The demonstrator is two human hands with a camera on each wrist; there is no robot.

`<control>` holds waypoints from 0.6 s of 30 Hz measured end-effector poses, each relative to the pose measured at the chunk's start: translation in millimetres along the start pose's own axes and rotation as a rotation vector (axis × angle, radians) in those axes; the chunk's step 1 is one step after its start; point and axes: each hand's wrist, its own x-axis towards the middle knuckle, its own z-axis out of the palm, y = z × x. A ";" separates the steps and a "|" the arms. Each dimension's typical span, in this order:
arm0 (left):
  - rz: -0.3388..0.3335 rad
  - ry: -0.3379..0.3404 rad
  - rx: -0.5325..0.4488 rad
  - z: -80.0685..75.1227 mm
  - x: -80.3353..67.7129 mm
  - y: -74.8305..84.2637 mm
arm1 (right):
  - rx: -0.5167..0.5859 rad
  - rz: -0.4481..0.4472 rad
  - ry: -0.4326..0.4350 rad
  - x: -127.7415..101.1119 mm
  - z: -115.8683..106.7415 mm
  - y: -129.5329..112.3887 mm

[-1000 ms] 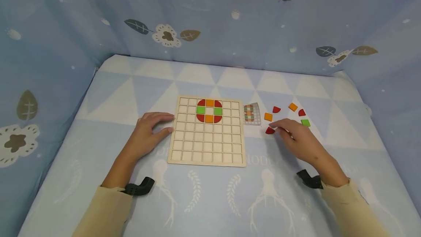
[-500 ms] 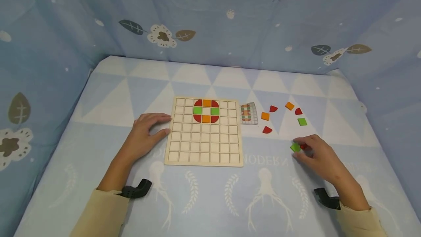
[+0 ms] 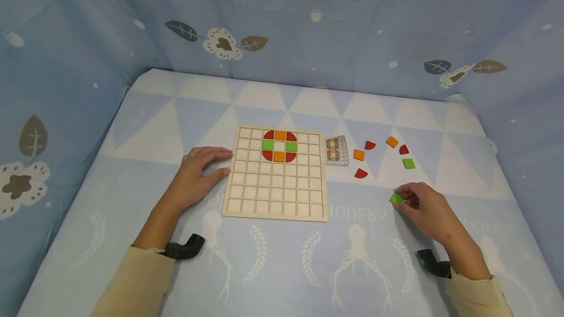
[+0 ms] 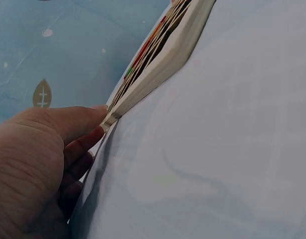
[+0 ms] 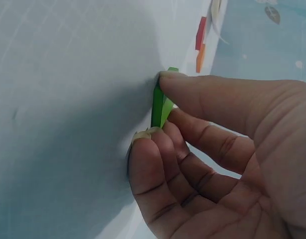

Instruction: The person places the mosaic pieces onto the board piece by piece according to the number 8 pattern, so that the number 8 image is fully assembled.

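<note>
Blue cloth printed with leaves and flowers walls in a padded surface (image 3: 282, 268) covered with pale triangles and antler motifs. At the left, the left hand (image 3: 198, 172) lies flat beside the wooden grid board (image 3: 277, 175), its fingers (image 3: 218, 153) loosely spread and straight, the tips touching the board's left edge; the left wrist view shows the thumb against that edge. Set in the board's far rows is a ring of red, orange and green tiles (image 3: 279, 147). Just right of the board lies a small pattern card (image 3: 337, 150), and beyond it loose pieces are scattered: an orange square (image 3: 359, 154), red quarter-rounds (image 3: 361, 173), another orange square (image 3: 392, 141) and a green square (image 3: 408, 163). Nearer and to the right, the right hand (image 3: 429, 209) pinches a green square tile (image 3: 396, 198) between thumb and fingertips (image 5: 165, 79); the right wrist view shows it held on edge, its flat faces upright against the surface. That tile sits well right of the board and near its closest row, so the empty cells lie to its left, with the right hand the nearer one.
</note>
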 end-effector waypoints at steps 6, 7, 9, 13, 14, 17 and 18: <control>0.012 0.003 -0.009 0.0 1.4 -0.3 | 0.015 -0.065 0.046 1.5 -0.4 5.5; 0.016 0.004 -0.010 -0.1 1.5 -0.2 | 0.016 -0.083 0.050 2.7 -0.7 6.7; 0.014 0.005 -0.005 -0.3 1.3 -0.3 | 0.009 -0.116 0.047 6.7 -0.9 8.1; 0.017 0.004 -0.001 -0.9 0.8 -0.6 | -0.007 -0.121 0.001 19.2 -1.1 6.2; 0.015 0.003 0.001 -0.9 0.8 -0.6 | -0.004 -0.111 -0.009 22.9 -0.9 5.0; 0.018 0.000 -0.003 -0.5 1.2 -0.3 | 0.020 -0.079 -0.021 33.5 -1.1 1.2; 0.018 -0.001 -0.003 -0.1 1.4 0.0 | 0.031 -0.075 -0.018 37.0 -1.1 0.9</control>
